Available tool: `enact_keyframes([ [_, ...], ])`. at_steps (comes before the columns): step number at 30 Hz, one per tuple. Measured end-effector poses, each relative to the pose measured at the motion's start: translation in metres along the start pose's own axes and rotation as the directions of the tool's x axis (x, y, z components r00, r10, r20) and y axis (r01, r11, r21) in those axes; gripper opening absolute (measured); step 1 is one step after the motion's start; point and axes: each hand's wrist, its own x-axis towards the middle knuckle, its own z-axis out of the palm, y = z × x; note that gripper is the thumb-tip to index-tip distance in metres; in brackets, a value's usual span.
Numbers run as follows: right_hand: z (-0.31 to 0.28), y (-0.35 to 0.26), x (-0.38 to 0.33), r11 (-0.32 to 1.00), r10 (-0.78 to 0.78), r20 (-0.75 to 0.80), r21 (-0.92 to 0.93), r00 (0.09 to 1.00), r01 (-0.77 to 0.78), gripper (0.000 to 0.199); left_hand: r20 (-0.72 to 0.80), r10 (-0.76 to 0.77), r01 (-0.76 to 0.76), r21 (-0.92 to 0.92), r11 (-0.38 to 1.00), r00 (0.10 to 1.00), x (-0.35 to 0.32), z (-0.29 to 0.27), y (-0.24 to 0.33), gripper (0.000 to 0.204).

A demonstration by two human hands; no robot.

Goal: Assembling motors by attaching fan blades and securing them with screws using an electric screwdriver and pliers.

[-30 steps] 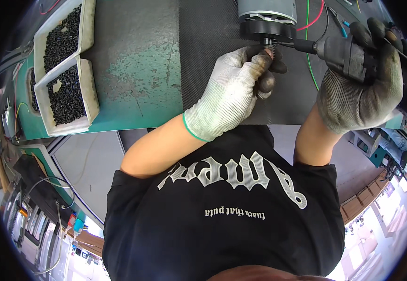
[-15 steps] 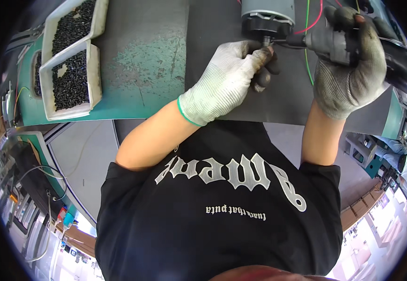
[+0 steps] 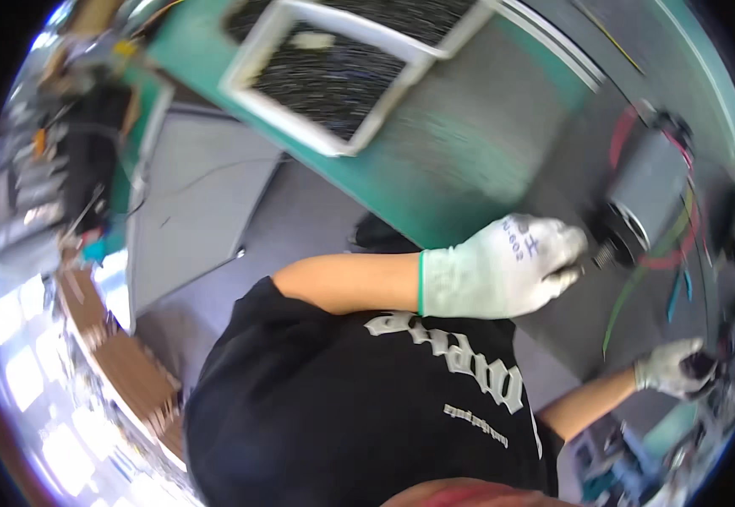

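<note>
The gloved left hand (image 3: 502, 266) is closed on the dark shaft end of a grey motor (image 3: 646, 198) lying on the dark mat (image 3: 570, 160) of the green bench (image 3: 435, 182). The gloved right hand (image 3: 676, 367) grips a dark tool (image 3: 705, 372), well apart near the edge. Far left on the bench, a white tray (image 3: 333, 76) holds small black parts.

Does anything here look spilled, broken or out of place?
Nothing stands out, though the picture is blurred. The left hand in a pale glove rests at the dark end of a grey cylindrical motor lying among coloured wires. The white tray keeps its small dark parts inside.
</note>
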Motion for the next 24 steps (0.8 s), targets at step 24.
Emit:
enact_keyframes([
  [24,0.053,0.053,-0.061,0.981,0.033,0.823,0.081,0.567,-0.175,0.062,-0.461,-0.114,0.471,0.821,0.322,0.88,-0.012,-0.358,-0.224,0.031],
])
